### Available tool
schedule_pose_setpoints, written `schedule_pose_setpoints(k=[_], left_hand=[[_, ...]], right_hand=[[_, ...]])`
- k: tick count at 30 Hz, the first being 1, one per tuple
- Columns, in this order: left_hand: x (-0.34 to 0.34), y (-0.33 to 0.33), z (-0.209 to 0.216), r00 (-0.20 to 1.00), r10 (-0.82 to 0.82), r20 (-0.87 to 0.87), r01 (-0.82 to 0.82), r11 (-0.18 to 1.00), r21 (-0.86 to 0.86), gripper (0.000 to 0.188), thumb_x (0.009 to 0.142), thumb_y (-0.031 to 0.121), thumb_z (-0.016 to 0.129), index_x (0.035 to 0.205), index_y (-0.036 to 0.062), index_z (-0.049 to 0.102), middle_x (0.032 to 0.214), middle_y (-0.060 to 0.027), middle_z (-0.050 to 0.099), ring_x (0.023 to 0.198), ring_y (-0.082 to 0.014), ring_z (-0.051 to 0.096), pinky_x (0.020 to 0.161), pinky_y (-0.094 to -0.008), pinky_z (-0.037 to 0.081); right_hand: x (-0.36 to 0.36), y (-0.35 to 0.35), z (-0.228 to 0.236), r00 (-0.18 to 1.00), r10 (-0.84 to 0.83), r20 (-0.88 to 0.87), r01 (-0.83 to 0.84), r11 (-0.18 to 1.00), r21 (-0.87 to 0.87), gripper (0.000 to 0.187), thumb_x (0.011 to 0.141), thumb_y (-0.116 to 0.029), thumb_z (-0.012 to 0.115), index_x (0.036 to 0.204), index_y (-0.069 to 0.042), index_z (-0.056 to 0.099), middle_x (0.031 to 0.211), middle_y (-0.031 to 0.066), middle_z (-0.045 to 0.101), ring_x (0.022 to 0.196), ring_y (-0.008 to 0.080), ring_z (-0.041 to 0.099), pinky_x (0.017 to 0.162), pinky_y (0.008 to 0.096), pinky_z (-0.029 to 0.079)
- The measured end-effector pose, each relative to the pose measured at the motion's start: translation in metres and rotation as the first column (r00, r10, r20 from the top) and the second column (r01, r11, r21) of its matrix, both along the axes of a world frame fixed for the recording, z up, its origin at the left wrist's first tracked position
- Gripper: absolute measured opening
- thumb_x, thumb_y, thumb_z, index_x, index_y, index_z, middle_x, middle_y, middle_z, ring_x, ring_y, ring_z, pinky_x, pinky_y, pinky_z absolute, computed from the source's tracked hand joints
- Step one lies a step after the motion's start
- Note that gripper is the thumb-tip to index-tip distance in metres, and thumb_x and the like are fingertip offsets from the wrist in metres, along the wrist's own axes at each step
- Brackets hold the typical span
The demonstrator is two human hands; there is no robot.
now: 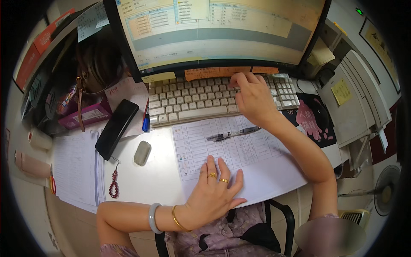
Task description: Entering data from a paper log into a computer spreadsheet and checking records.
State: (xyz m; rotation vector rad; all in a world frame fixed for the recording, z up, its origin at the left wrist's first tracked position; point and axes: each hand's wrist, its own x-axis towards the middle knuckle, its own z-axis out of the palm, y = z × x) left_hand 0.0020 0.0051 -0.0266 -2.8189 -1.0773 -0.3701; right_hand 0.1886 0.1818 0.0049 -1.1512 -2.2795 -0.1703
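Note:
My left hand [215, 191] rests on a printed table sheet [197, 147], its fingers spread and nothing held. Two gold rings are on its fingers; a gold bracelet and a pale bangle circle the wrist. My right hand [255, 99] reaches over the right part of a beige keyboard [192, 100], fingers bent downward at the keys, with the fingertips partly hidden. A dark pen [233, 134] lies across the sheet, below the right wrist. Behind the keyboard stands a monitor [214, 45] showing tables and a small list window.
Left of the sheet lie a black phone [117, 129] with a beaded strap, a grey oval case [142, 153], a blue pen [146, 120] and stacked papers [75, 167]. A mouse pad [310, 118] lies right of the keyboard, beside a printer [355, 98]. A fan [386, 190] stands lower right.

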Motion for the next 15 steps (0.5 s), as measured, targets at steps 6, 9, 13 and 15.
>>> schedule_pose_setpoints(k=[6,9,13,15], left_hand=[[-0.002,0.003,0.0,1.0,0.008,-0.013,-0.008,1.0,-0.008,0.068,0.085,0.062,0.057,0.13,0.0106,0.055,0.12,-0.0338,0.05,0.113,-0.0538,0.049,0.094,-0.0533,0.046],[0.0,0.002,0.001,1.0,0.015,-0.007,-0.015,1.0,-0.021,0.068,0.085,0.061,0.057,0.131,0.0108,0.054,0.12,-0.0338,0.05,0.114,-0.0538,0.049,0.094,-0.0529,0.046],[0.001,0.003,0.004,1.0,0.008,-0.027,-0.008,1.0,-0.026,0.067,0.086,0.061,0.057,0.13,0.0107,0.055,0.12,-0.0344,0.05,0.114,-0.0538,0.049,0.094,-0.0525,0.046],[0.001,0.002,0.006,0.999,-0.007,-0.034,0.007,1.0,-0.017,0.067,0.086,0.061,0.057,0.13,0.0106,0.055,0.12,-0.0347,0.05,0.114,-0.0539,0.048,0.094,-0.0524,0.046]], right_hand=[[0.018,0.0,0.001,1.0,0.002,-0.023,-0.003,0.999,-0.048,0.03,0.081,0.0,0.051,0.111,-0.004,0.054,0.104,0.0132,0.062,0.101,0.0311,0.058,0.094,0.0411,0.041],[0.058,0.003,0.005,0.984,0.085,-0.154,-0.089,0.996,-0.018,0.029,0.083,0.002,0.051,0.112,-0.003,0.054,0.103,0.0124,0.061,0.102,0.0265,0.061,0.092,0.0371,0.045],[0.129,-0.001,0.002,0.963,-0.055,-0.265,0.03,0.995,-0.098,0.025,0.086,0.0,0.054,0.111,-0.002,0.054,0.102,0.0109,0.064,0.091,0.0214,0.064,0.085,0.0318,0.049],[0.148,-0.006,-0.002,0.925,-0.111,-0.364,0.071,0.99,-0.122,0.024,0.087,-0.003,0.056,0.11,-0.002,0.054,0.098,0.0104,0.067,0.083,0.021,0.064,0.083,0.0316,0.049]])
